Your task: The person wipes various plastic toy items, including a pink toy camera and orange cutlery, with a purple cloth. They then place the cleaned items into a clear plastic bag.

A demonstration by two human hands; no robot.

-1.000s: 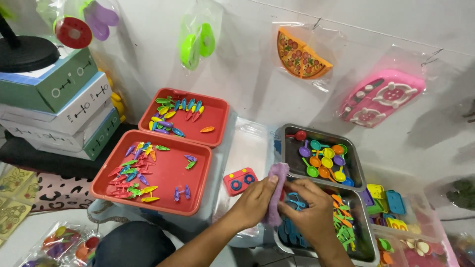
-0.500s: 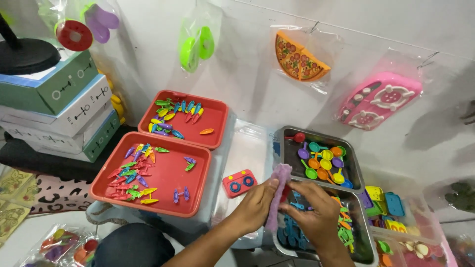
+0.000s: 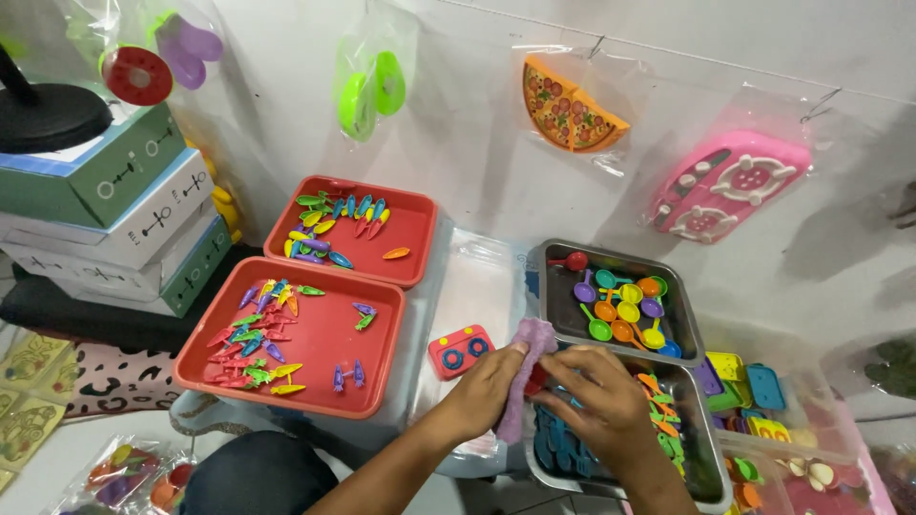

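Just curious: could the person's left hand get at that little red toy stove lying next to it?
Probably yes. The left hand lies just right of the red toy stove, with nothing between them, but its fingers are pinching a purple cloth, so it would have to let go first.

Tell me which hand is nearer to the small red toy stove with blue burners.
Left. The left hand, pinching the purple cloth, sits just right of the red toy stove, almost touching it. The right hand lies further right, over the metal tray.

Fuzzy purple cloth (image 3: 523, 381); shiny metal tray (image 3: 553, 262); glossy plastic red tray (image 3: 324, 334).
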